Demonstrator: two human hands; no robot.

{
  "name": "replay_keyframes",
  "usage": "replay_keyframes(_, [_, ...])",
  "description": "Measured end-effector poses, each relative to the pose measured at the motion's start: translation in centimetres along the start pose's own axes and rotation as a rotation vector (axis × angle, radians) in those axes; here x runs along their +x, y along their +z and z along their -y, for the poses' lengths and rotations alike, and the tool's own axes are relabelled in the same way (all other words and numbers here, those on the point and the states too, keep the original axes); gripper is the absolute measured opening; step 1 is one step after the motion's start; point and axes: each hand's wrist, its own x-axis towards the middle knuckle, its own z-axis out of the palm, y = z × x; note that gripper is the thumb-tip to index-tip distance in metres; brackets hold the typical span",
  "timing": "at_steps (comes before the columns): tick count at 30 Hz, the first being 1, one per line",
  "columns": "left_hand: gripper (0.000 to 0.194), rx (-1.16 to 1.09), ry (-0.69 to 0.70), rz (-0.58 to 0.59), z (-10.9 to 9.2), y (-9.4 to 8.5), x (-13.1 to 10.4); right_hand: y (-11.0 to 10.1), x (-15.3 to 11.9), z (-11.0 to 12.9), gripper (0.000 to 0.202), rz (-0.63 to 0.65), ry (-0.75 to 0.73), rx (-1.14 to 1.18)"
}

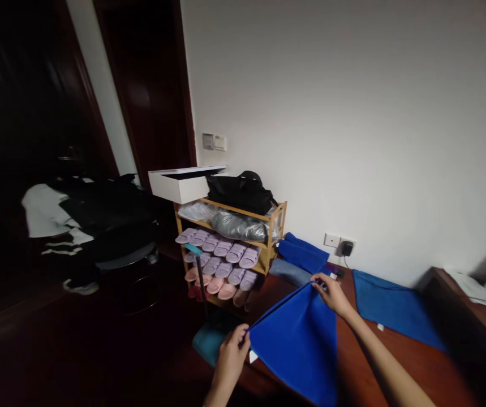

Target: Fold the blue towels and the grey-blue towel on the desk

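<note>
- Blue cloth (297,345): five o'clock in view, between the hands.
- Left hand (231,357) pinches its nine-o'clock corner; right hand (334,297), its twelve-o'clock.
- Step, I judge: straightening the upper edge.
- Next move appears to need even tension.

The held cloth (300,345) shows me a vivid royal blue, its tag (253,356) white, above a reddish-brown surface (364,353). Along the surface's wall edge, one cloth (395,311) looks duller blue; near the rack-side corner, folded cloths (304,254) are deep blue. The honey-coloured rack (267,261) carries lilac slippers (236,252).
</note>
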Motion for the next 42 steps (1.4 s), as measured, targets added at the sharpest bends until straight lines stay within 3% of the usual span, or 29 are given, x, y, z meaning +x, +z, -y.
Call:
replay_keyframes(6, [0.026,0.015,0.367,-0.066,-10.8,-3.2,-0.4,-11.3,-7.7,4.8,0.026,-0.132,-0.117,-0.087])
replay_keyframes(11, [0.024,0.021,0.549,-0.097,-18.9,-5.2,-2.1,-16.9,-12.6,6.7,0.031,-0.254,-0.128,-0.112])
replay_keyframes(15, [0.021,0.002,0.612,-0.06,-23.5,-6.0,-3.4,-19.0,-15.7,6.9,0.029,-0.412,-0.12,-0.171])
replay_keyframes(19, [0.019,-0.056,0.594,0.094,-26.9,-5.7,-5.0,-20.3,-18.2,6.2,0.03,-0.55,-0.088,-0.264])
replay_keyframes(25, [0.014,-0.215,0.392,0.426,-30.3,-1.9,-8.2,-22.1,-20.6,4.6,0.031,-0.739,-0.023,-0.444])
replay_keyframes(29, [0.013,-0.361,0.307,0.548,-32.3,1.2,-10.6,-23.0,-21.0,4.6,0.032,-0.916,0.008,-0.569])
replay_keyframes(33, [0.023,-0.467,0.3,0.601,-33.4,3.3,-11.7,-23.4,-19.7,5.2,0.033,-1.083,0.048,-0.645])
replay_keyframes(36, [0.029,-0.536,0.27,0.559,-31.7,4.7,-10.7,-21.9,-16.0,4.4,0.035,-1.045,0.036,-0.6])
replay_keyframes(39, [0.037,-0.56,0.193,0.482,-26.9,6.5,-8.6,-16.9,-10.2,2.4,0.037,-0.773,0.04,-0.494])
replay_keyframes(42, [0.04,-0.435,0.088,0.399,-19.9,8.6,-6.1,-8.6,-5.2,0.3,0.042,-0.389,0.128,-0.397])
